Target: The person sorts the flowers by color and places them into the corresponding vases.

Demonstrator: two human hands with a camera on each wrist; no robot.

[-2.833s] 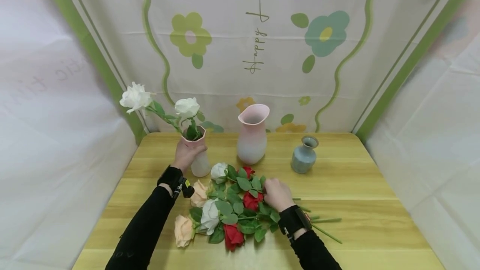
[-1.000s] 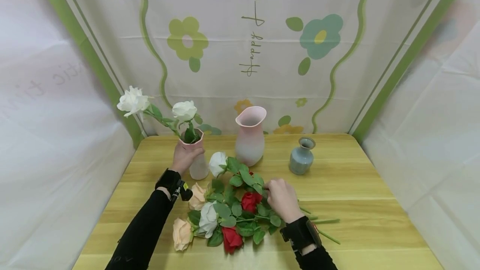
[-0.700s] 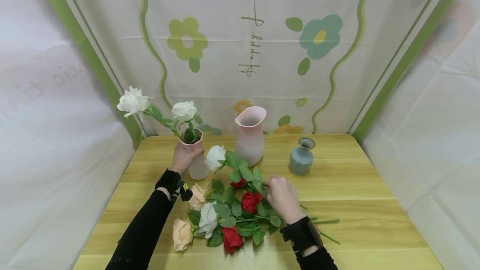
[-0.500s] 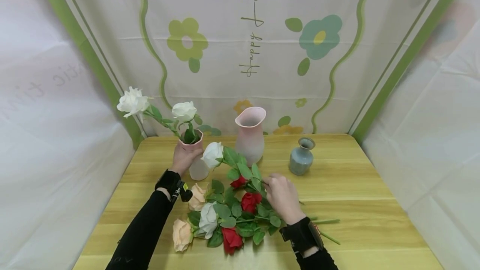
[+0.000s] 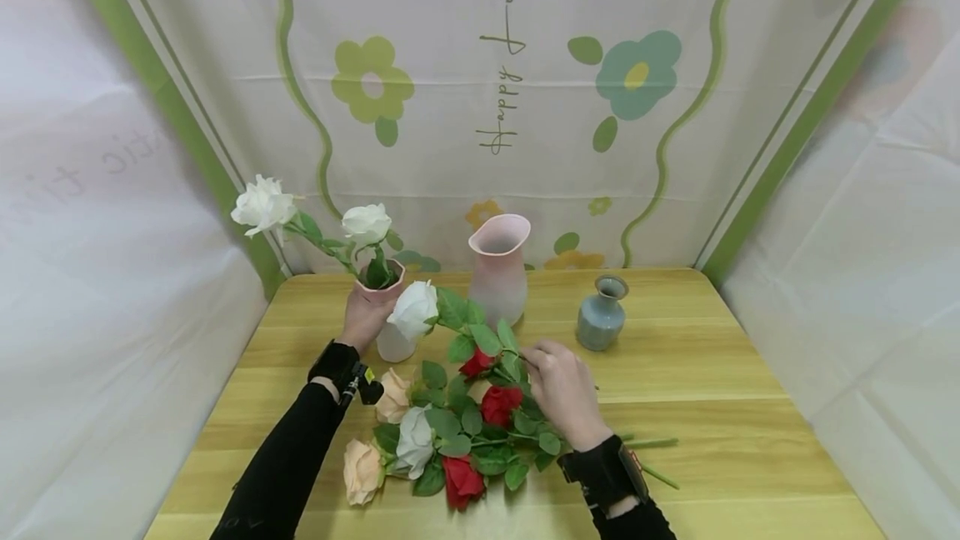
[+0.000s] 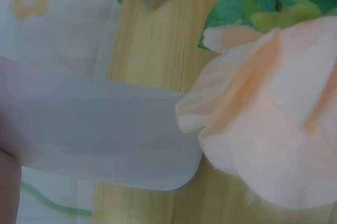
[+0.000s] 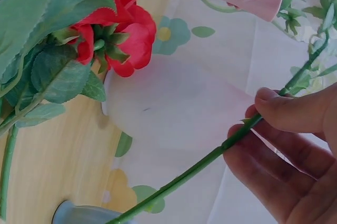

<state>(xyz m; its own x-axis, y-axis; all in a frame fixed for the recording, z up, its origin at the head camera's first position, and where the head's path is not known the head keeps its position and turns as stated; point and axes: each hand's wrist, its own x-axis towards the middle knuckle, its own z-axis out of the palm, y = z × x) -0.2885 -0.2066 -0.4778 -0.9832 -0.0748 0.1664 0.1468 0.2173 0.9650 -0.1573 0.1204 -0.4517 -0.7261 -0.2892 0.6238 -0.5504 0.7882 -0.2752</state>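
My left hand [image 5: 363,319] grips a small vase [image 5: 395,343], pink at the rim and white below, just under its mouth. Two white roses [image 5: 366,224] stand in it, one leaning far left. Between the thumb and fingers of my right hand [image 5: 561,386], a white rose is pinched by its green stem [image 7: 195,168]. Its bloom [image 5: 414,309] is raised above the pile and overlaps the vase's right side in the head view. The left wrist view has the vase's pale body [image 6: 105,129] lying across it, with a peach rose [image 6: 263,119] close to the camera.
Red roses [image 5: 462,480], peach roses [image 5: 363,472] and another white rose [image 5: 415,442] lie piled on the wooden table [image 5: 750,473], stems pointing right. Behind stand a taller pink-white vase [image 5: 501,286] and a small blue-grey vase [image 5: 601,320]. Printed cloth surrounds the table.
The white rose in my right hand has come up out of the pile, its bloom moving left and up toward the small vase. My left hand keeps hold of that vase.
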